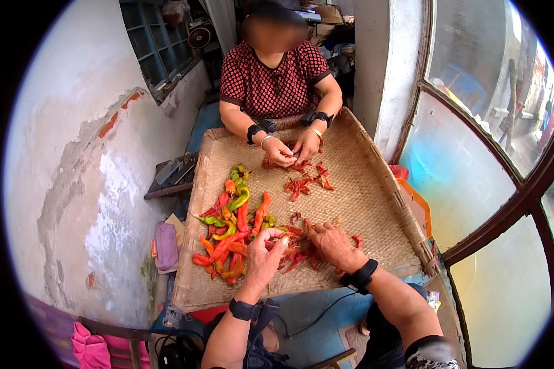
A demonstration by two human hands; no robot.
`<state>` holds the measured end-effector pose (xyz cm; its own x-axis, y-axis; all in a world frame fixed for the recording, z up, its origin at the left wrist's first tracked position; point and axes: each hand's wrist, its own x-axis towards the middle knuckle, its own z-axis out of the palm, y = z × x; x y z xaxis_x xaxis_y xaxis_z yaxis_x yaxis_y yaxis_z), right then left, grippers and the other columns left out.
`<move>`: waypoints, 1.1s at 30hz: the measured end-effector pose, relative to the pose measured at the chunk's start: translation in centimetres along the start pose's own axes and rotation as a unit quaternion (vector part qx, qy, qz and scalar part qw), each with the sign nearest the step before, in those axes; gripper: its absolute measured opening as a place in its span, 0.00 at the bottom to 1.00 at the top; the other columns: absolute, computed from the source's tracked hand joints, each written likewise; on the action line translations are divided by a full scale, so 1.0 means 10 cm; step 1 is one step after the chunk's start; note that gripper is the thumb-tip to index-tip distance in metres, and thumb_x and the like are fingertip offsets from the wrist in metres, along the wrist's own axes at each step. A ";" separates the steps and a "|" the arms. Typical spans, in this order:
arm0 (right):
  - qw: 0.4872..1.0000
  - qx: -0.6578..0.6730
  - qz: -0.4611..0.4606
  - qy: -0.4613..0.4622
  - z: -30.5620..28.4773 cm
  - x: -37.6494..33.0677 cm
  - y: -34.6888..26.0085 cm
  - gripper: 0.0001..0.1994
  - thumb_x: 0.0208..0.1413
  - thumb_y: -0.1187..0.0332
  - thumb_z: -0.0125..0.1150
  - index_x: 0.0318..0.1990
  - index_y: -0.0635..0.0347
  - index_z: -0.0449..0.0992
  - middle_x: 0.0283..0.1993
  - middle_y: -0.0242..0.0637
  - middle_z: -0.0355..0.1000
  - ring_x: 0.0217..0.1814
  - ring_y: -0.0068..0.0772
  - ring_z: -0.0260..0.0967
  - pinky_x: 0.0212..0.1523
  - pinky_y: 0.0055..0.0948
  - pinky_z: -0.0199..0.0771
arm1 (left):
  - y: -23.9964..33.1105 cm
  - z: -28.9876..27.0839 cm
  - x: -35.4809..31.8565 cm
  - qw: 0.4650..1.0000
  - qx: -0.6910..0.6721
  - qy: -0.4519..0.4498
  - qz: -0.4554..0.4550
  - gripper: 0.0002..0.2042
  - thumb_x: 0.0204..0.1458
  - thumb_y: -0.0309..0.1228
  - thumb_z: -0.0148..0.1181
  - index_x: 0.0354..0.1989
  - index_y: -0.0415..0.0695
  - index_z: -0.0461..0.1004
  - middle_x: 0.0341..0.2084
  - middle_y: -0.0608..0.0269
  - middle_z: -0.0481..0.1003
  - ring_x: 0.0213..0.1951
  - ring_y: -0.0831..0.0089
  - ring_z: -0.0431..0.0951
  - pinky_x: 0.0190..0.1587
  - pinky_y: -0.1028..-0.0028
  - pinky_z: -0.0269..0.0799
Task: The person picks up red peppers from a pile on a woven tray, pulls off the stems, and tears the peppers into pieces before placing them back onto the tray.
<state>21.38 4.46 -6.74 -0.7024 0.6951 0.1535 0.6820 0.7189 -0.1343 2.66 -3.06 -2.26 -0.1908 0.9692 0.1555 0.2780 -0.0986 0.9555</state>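
My left hand point(264, 257) is closed in a pinch, with a small red chili pepper point(269, 245) partly showing between thumb and fingers. Just left of it lies a pile of fresh red, orange and green chili peppers point(224, 243). My right hand point(337, 246), back upward, has its fingers curled down at the shrivelled dark red chili peppers point(294, 259); whatever is under the fingertips is hidden. All of these lie in a large woven tray point(357, 178) in front of me.
Across the tray a person in a patterned red top point(277, 80) works with both hands point(294, 151) on dried peppers; a smaller dried heap point(301, 184) lies nearer. A peeling wall point(98, 184) flanks the left, a framed glass panel point(468, 160) the right. An orange container point(414, 206) stands beside the tray.
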 end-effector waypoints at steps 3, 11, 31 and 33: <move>1.000 0.016 0.010 -0.001 0.00 -0.04 -0.06 0.29 0.46 0.70 0.60 0.58 0.67 0.64 0.42 0.42 0.70 0.45 0.42 0.68 0.47 0.37 0.71 | 0.00 -0.01 -0.01 1.000 -0.003 0.003 0.007 0.11 0.52 0.33 0.60 0.37 0.39 0.73 0.21 0.65 0.74 0.24 0.79 0.72 0.28 0.75 0.69; 0.981 0.163 0.007 0.108 -0.24 -0.21 0.06 0.11 0.46 0.76 0.56 0.40 0.61 0.71 0.35 0.44 0.72 0.41 0.49 0.71 0.38 0.38 0.73 | -0.02 0.02 -0.03 1.000 0.008 0.012 0.015 0.10 0.52 0.32 0.60 0.36 0.39 0.74 0.23 0.65 0.76 0.25 0.80 0.74 0.29 0.76 0.69; 0.957 0.053 0.263 0.109 -0.61 -0.52 0.74 0.09 0.51 0.64 0.59 0.39 0.53 0.74 0.33 0.44 0.76 0.37 0.50 0.75 0.39 0.45 0.75 | -0.06 0.20 0.12 0.997 0.058 -0.051 0.020 0.09 0.55 0.31 0.58 0.39 0.39 0.71 0.30 0.67 0.72 0.29 0.84 0.71 0.29 0.80 0.74; 0.971 0.034 0.236 -0.025 -0.39 -0.53 0.66 0.15 0.47 0.56 0.63 0.37 0.55 0.73 0.33 0.49 0.75 0.38 0.53 0.74 0.40 0.46 0.75 | -0.06 0.23 0.10 0.998 0.037 -0.032 0.025 0.09 0.53 0.31 0.59 0.38 0.38 0.72 0.27 0.66 0.73 0.27 0.81 0.71 0.30 0.78 0.71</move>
<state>30.37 5.49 -4.60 -0.3247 0.9457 0.0125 0.9166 0.3179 -0.2423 4.49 -1.54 -3.26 -0.1150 0.9762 0.1839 0.3550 -0.1325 0.9254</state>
